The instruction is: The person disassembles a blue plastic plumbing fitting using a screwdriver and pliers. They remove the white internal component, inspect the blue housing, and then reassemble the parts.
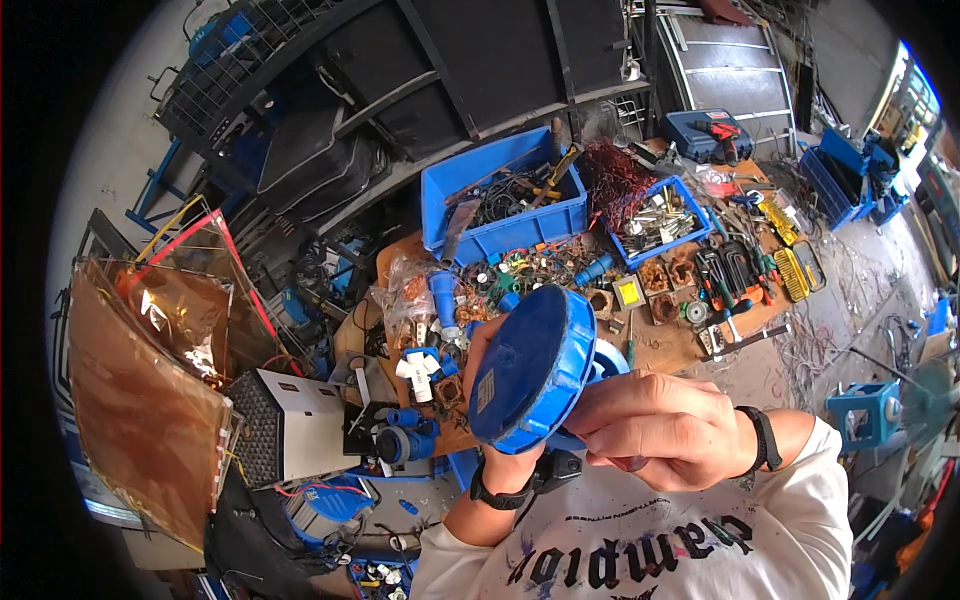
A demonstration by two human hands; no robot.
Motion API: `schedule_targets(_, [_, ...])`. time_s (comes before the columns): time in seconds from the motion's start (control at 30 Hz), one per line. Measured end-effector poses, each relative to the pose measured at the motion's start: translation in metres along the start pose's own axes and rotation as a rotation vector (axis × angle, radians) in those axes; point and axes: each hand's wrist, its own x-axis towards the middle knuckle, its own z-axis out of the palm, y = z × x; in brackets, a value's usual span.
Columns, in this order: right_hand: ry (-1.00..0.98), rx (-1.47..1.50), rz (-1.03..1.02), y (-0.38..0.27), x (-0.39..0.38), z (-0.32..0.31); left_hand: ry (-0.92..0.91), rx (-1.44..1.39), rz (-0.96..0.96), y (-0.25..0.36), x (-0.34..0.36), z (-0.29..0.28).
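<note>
Blue round housing (530, 365) is held above the cluttered surface (658, 348) in a person's left hand (510, 472), fingers mostly hidden behind it; the right hand (665, 420) bunches its fingers at the housing's right side, whatever they pinch impossible to tell.

A worker in a stained white T-shirt (640, 540) and dark wristbands, seen from a head-worn camera.
Bold black blackletter-style lettering (630, 555) arches across the chest, upside down from this viewpoint, with a line of small dark print (617, 510) curving near it; dark and bluish smudges speckle the fabric around both. The right sleeve (815, 490) is short and loose, of the same pale cloth, leaving the forearm bare. A black band (762, 440) with a textured, woven look circles the right wrist, and a second black wristband (500, 497) rings the left. Both hands are bare.
</note>
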Motion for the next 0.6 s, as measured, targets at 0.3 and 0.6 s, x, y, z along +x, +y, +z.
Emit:
schedule_targets(0.3, [0.107,-0.117,0.013,-0.002,0.002,0.001,0.033,-0.011,-0.059,0.005,0.001,0.004])
schedule_targets(0.6, [-0.176,0.134,0.029,0.003,0.021,-0.010,-0.024,-0.276,-0.360,-0.016,-0.002,-0.006])
